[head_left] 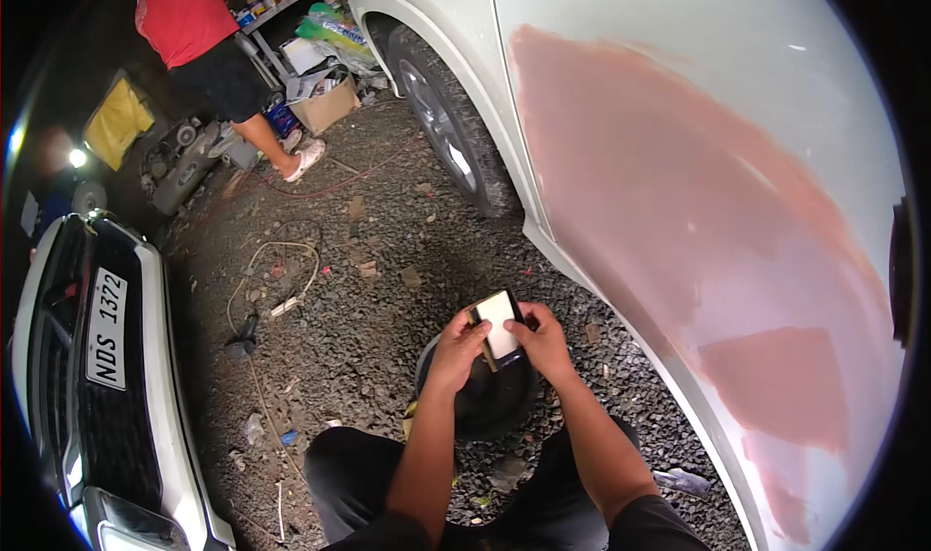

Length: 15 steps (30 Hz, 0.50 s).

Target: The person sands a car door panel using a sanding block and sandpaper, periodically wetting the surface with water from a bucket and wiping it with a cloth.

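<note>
My left hand point(456, 354) and my right hand point(546, 342) hold a sanding block point(498, 322) between them, over my lap. Its upper face is pale and flat, and a dark sheet shows along its edges. Both thumbs press on the face or its sides, while the other fingers curl underneath, partly hidden. Directly below is a round black tub point(482, 405) on the gravel; its contents cannot be made out. To my right, a white car's door point(679, 211) carries a wide pinkish-brown patch with a darker area low down.
A car wheel point(441, 114) stands ahead. At left is a white car's end with a plate point(107, 328). A cable point(254, 357) lies across the gravel. Farther off, a person in a red shirt point(189, 13) stands by a shelf and a cardboard box point(325, 105).
</note>
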{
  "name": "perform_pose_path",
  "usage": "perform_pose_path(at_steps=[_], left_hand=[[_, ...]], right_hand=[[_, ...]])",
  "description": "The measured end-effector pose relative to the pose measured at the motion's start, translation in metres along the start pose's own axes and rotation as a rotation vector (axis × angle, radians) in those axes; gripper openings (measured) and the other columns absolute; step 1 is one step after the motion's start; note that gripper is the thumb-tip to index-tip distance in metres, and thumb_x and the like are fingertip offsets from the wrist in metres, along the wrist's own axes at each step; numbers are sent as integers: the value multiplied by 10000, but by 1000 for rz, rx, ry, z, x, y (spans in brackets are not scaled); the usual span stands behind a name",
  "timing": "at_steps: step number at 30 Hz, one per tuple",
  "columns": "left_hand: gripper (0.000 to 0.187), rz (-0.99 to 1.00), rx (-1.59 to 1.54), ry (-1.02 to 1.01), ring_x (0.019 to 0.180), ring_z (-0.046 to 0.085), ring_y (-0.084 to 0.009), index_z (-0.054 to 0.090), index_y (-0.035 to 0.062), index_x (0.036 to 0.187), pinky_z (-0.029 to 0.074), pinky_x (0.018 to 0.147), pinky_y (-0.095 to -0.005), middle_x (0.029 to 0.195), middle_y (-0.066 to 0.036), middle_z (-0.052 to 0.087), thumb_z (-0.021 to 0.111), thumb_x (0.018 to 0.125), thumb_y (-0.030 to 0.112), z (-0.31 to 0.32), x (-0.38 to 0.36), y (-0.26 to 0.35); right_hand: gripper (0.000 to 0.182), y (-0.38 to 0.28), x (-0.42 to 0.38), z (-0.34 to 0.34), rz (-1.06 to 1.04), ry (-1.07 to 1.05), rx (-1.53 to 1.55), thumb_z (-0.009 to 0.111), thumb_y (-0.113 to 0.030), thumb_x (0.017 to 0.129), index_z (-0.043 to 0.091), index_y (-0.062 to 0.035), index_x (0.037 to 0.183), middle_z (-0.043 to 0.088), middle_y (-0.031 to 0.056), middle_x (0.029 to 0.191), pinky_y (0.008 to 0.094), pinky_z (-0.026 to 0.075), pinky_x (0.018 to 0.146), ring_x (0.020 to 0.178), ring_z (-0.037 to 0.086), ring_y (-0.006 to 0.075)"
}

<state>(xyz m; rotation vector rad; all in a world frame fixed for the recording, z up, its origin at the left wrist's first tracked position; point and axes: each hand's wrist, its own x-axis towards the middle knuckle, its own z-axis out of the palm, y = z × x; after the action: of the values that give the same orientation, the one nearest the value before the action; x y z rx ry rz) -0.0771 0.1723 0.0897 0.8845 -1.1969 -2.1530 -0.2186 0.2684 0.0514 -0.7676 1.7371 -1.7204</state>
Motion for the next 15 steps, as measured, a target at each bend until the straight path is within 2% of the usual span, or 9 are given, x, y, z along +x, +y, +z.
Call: perform_pose_path(at_steps=[3,6,7,9,10,13,15], left_hand=[[255,30,-26,17,943,659,-81,636,57,1284,533,773,-257,1084,-15,695,633,1046,148,-1,2,-3],[244,68,-5,98,896,631,-57,644,58,1286,510,754,-241,1041,2,692,605,1059,141,-3,0,-11],[241,75,2,134,889,626,-55,647,58,1282,507,753,-239,1034,4,691,602,1060,138,-3,-1,-12],[239,85,40,68,937,638,-67,646,55,1275,526,802,-271,1087,-12,693,588,1068,161,-6,-4,-9],[240,93,59,35,961,644,-73,645,53,1271,535,826,-287,1114,-20,695,582,1072,172,-6,-4,-6],[232,18,74,115,876,595,-47,668,62,1219,492,753,-250,1026,20,677,552,1093,218,7,-15,9],[220,20,58,128,862,604,-37,671,91,1194,467,738,-217,1021,34,681,562,1090,251,0,-10,1]], right_hand=[[403,-18,-4,5,-116,94,-175,840,-128,816,653,2,1148,611,140,1115,374,513,904,1016,618,272],[418,-27,-9,13,-482,176,-415,852,-126,799,639,-23,1143,600,158,1149,402,517,923,1066,614,335],[419,-29,-11,14,-507,111,-432,855,-126,796,635,-26,1139,601,163,1156,411,517,928,1081,611,350],[422,-32,-17,19,-557,-19,-463,859,-125,791,625,-32,1131,602,171,1171,428,517,938,1110,606,379],[421,-33,-19,22,-547,4,-473,850,-128,807,609,-41,1141,595,176,1213,448,508,962,1155,593,384],[446,-33,-19,23,-491,31,-450,848,-134,813,587,-53,1166,580,185,1278,462,500,988,1202,577,385],[471,-32,-16,19,-399,-37,-349,848,-143,811,574,-60,1186,571,187,1307,465,494,1005,1224,568,387]])
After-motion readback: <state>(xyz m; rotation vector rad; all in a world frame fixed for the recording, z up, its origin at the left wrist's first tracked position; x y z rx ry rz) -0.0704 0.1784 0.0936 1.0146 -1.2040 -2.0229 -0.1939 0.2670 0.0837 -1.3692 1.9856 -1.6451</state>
